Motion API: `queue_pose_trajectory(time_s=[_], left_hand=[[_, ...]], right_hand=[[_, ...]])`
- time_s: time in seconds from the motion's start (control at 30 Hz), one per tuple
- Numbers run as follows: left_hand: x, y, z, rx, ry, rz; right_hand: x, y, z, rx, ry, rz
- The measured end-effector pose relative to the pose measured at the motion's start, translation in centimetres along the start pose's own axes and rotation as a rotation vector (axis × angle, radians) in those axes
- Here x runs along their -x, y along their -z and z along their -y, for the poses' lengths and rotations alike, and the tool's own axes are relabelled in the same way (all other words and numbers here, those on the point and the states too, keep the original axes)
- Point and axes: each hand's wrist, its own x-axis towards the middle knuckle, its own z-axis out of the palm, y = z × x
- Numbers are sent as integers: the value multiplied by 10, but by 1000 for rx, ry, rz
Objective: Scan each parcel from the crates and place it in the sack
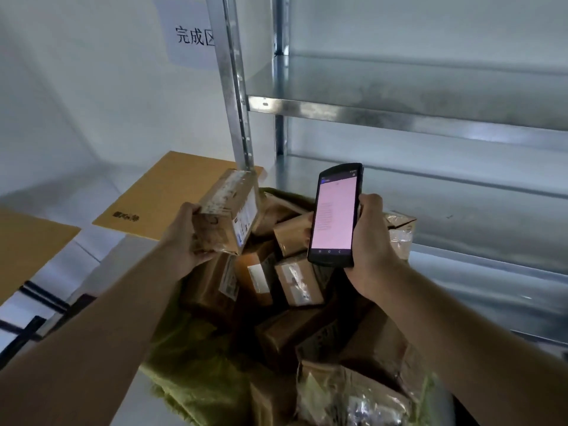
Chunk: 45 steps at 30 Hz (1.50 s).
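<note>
Scanning is the step in hand, by my reading: the left hand (184, 238) grips a brown taped parcel (227, 213) by its near end, fingers curled under it and thumb on top, and holds it tilted above the open olive-green sack (190, 373). The right hand (368, 241) is wrapped round a handheld scanner (336, 215), raised just beside the parcel with its lit pinkish screen turned to the person. To do this well, the parcel's white label (246, 216) should face the scanner's top end squarely, with the barcode flat, out of glare and clear of the thumb (the shiny tape over the box may throw reflections). The screen should then be checked for a confirmed read before the left hand lets the box drop onto the heap of parcels (295, 284) already in the sack. Of writing, the wall sign (190, 35) reads 完成区, its last character partly cut off by the metal shelf upright (233, 96). The label print, the lines on the scanner screen and the dark mark on the cardboard sheet (159, 198) are too blurred to read.
</note>
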Motion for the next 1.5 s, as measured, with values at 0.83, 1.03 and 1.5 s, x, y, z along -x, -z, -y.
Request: queue_pose_trajectory(time_s=[0.83,1.03,1.5], left_hand=[[-94,23,-14,-853,-659,192],[-98,15,-14,-1122,-670,79],[29,-12,-10,-848,-971,443]], right_hand=[[11,-77,-36,-129,-13,-316],[31,-72,-36,-116,3,-348],[88,-77,-34,-190,22,-367]])
